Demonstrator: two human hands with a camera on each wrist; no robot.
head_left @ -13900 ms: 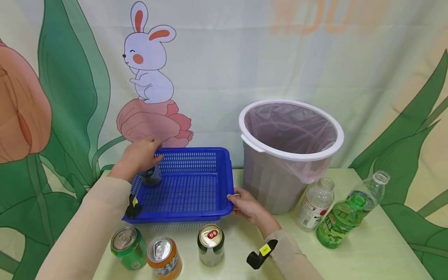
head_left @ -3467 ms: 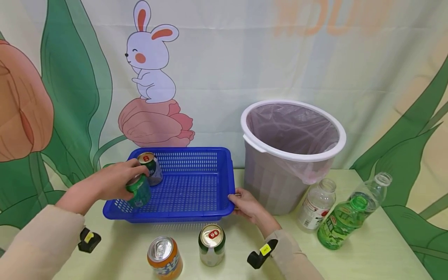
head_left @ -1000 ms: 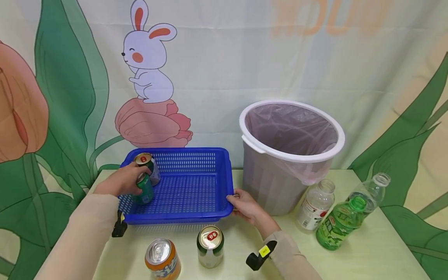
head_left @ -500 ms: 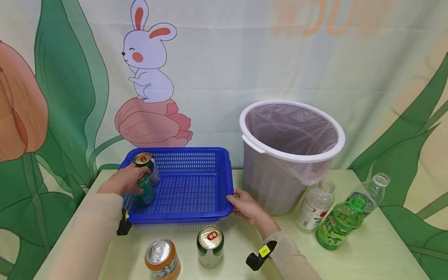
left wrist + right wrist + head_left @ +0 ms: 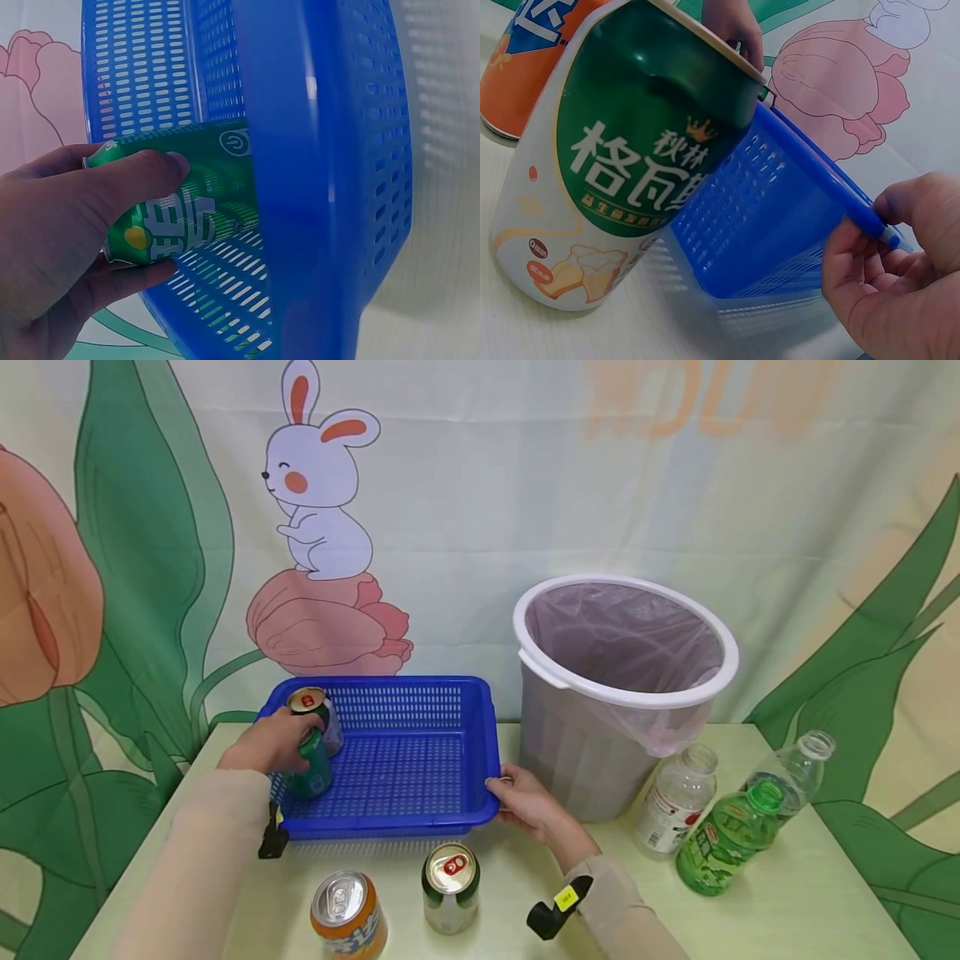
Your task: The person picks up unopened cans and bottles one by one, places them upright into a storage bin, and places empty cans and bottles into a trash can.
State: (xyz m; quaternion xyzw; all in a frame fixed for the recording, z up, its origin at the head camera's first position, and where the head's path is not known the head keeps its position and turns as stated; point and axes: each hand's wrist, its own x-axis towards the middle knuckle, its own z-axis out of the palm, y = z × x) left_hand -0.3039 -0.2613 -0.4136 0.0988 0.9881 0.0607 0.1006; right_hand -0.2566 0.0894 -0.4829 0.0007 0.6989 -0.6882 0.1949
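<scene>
My left hand (image 5: pixel 272 745) grips a green soda can (image 5: pixel 317 770) from above, inside the left end of a blue plastic basket (image 5: pixel 397 822). In the left wrist view, thumb and fingers wrap the upper end of that can, and the basket wall hides its lower part. Just behind it in the basket stands a dark green and silver can (image 5: pixel 333 731) with a gold lid, partly covered by my fingers. My right hand (image 5: pixel 528 800) pinches the basket's right rim, thumb on top, fingers beneath, as the right wrist view also shows.
In front of the basket stand an orange can (image 5: pixel 349 917) and a green-and-white can (image 5: pixel 451 890). A grey lined bin (image 5: pixel 585 752) is behind my right hand. Beside it are a labelled clear bottle (image 5: pixel 675 806), a green bottle (image 5: pixel 727 843) and another clear bottle (image 5: pixel 798 768).
The green can went from the table into the basket in my left hand, beside the can placed at the back left. Lately that hand shifted slightly right. My right hand kept its hold.
</scene>
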